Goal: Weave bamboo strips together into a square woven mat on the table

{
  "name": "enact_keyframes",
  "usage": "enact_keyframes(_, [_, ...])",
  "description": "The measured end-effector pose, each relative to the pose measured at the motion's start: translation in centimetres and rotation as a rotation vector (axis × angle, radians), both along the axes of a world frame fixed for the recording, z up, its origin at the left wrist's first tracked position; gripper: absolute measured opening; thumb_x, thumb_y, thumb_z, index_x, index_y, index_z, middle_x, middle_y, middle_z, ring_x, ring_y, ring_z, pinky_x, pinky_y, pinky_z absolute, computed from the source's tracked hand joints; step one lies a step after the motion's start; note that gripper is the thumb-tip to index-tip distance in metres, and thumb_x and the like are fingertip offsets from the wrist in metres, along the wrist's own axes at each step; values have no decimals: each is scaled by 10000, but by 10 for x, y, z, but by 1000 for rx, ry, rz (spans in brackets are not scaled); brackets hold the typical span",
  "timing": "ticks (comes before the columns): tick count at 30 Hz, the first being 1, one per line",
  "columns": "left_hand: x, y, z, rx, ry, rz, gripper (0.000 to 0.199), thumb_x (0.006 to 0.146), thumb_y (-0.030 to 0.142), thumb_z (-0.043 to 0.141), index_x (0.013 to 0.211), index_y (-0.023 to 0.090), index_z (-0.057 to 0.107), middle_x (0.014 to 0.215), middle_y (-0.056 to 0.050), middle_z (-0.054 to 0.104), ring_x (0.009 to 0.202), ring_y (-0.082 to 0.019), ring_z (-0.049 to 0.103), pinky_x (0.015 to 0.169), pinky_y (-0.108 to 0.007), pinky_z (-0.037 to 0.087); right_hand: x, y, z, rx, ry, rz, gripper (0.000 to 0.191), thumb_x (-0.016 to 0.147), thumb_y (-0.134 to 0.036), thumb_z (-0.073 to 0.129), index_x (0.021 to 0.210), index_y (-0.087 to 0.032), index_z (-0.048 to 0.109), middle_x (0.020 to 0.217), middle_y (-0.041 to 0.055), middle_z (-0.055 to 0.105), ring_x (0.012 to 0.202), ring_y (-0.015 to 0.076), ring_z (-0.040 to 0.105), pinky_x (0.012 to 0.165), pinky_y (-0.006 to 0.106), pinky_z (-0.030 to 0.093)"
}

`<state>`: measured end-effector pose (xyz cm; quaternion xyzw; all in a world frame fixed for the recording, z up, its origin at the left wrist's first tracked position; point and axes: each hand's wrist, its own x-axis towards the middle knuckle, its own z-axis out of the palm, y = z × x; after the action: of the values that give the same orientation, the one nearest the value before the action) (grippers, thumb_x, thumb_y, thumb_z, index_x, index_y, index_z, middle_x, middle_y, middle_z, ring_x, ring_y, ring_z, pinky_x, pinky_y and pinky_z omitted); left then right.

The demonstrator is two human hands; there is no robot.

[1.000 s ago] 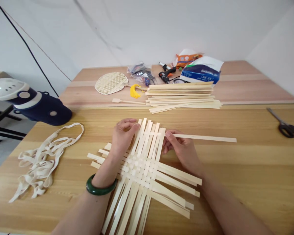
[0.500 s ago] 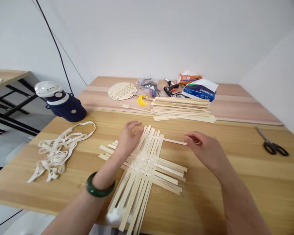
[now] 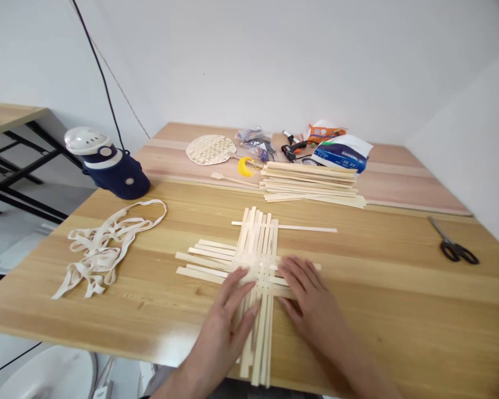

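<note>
A cross of interlaced pale bamboo strips [image 3: 255, 249] lies on the wooden table, tightly woven at its middle with loose ends on all sides. Across its far ends runs a single strip [image 3: 307, 228], its right end sticking out well past the others. My left hand [image 3: 233, 307] touches the near left part of the weave, fingers stretched out and holding nothing. On the weave's right arm rests my right hand [image 3: 305, 293], fingers extended over the strips and covering part of them.
Behind the weave lies a stack of strips [image 3: 311, 183], near a woven fan [image 3: 211, 150], a yellow crescent [image 3: 245, 166], a glue gun [image 3: 293, 148] and a blue packet [image 3: 341, 153]. Scissors [image 3: 453, 244] lie right; cloth tape [image 3: 108, 238] and a navy bottle [image 3: 116, 166] left.
My right hand has let go of the single strip and come down onto the weave. My left hand has moved toward me to the near side. The weave has turned straighter.
</note>
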<state>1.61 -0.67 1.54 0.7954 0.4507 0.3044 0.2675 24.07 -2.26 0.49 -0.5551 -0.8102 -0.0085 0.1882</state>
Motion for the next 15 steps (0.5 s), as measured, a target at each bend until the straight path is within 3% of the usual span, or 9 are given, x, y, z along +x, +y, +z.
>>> enact_keyframes(5, [12,10,18,63,-78,-111,268,958,200,502,1193,271,608,1323,-97,603,1292,-237,550,1028,-422,542,26,12,17,-37,82,-31,481,933,-380,535,1392,-241,490,1376,90,592,1311,265,520,1137,534,399])
enact_keyframes(8, [13,28,23,190,-57,-102,239,964,148,472,1136,227,620,1235,-101,643,1269,-215,562,1039,-407,527,42,38,19,6,176,-140,368,964,-360,466,1285,-223,583,1248,100,664,1197,254,593,1052,493,482])
enact_keyframes(12, [23,40,15,301,100,-152,294,974,200,481,1257,173,556,1337,-131,599,1367,-252,466,1122,-483,433,62,86,10,49,129,-210,354,954,-298,405,1186,-164,637,1164,136,680,1109,280,606,986,502,504])
enact_keyframes(15, [32,36,2,341,269,-199,515,967,347,530,1427,145,417,1512,-158,436,1470,-311,277,1169,-540,337,69,113,1,47,51,-208,339,915,-230,413,1144,-140,647,1196,156,662,1136,301,570,1017,516,469])
